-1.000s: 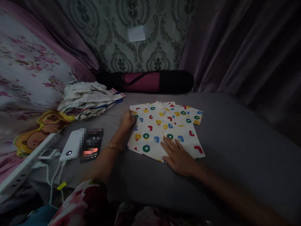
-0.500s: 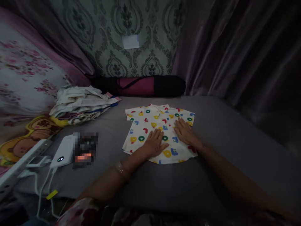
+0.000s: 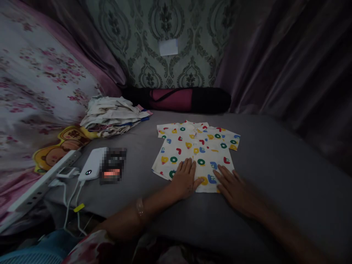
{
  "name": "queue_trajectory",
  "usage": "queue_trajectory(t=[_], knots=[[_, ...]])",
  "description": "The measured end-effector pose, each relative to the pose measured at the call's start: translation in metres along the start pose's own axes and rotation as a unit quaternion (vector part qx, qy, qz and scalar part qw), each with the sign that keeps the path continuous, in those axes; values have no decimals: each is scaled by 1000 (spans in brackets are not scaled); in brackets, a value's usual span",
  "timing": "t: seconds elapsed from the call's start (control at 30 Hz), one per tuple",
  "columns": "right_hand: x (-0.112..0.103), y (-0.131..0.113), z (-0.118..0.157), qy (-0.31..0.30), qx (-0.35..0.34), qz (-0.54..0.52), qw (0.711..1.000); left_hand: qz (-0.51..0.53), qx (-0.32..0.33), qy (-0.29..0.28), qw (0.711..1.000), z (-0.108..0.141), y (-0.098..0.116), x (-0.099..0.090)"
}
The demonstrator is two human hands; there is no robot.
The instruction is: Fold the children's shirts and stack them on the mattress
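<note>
A small white short-sleeved shirt with red, yellow, green and blue letter prints lies spread out, its collar toward the wall. My left hand rests flat on the lower middle of the shirt, fingers stretched out and thumb apart. At the lower right hem my right hand lies with fingers spread, their tips touching the cloth. Both palms face down, and neither hand grips the fabric. Part of the bottom hem is hidden under my hands.
The shirt is on a grey sheet. To the left are a pile of clothes, a white power bank with cables, a blurred-out item and a power strip. A black and maroon rolled bag lies along the wall.
My right hand has slid from the shirt's upper right down to its lower right hem. My left hand has moved slightly toward the hem. The view has shifted left.
</note>
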State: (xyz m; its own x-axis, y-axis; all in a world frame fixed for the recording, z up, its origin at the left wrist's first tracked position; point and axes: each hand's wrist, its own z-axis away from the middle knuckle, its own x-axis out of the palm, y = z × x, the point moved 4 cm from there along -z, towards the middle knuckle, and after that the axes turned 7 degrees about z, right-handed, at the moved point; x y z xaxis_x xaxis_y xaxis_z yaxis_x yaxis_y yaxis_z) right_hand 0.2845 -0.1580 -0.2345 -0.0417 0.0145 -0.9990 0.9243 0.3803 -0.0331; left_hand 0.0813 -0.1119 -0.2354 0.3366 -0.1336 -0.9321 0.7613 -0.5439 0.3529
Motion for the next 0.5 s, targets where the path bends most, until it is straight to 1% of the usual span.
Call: queue_trajectory(t=[0.07,0.17,0.23,0.3,0.37,0.43,0.47,0.5], knots=[[1,-10,14,9,-18,-10,1000,9,7,-12,1000,13,3,-3],[0,-22,35,11,-32,-30,999,32,35,-57,997,37,5,-10],[-7,-28,46,-7,-42,-58,997,54,56,-84,993,54,7,-19],[-19,-35,52,-49,-66,-105,991,87,78,-103,988,68,9,-34],[-36,-42,47,-106,-92,-173,975,148,106,-133,974,77,13,-52],[-54,-50,28,-167,-107,-246,949,232,126,-168,950,75,12,-70],[-62,-52,14,-188,-105,-278,936,263,114,-160,945,70,6,-77],[-67,-56,-3,-208,-115,-305,922,279,89,-132,947,62,-3,-83]])
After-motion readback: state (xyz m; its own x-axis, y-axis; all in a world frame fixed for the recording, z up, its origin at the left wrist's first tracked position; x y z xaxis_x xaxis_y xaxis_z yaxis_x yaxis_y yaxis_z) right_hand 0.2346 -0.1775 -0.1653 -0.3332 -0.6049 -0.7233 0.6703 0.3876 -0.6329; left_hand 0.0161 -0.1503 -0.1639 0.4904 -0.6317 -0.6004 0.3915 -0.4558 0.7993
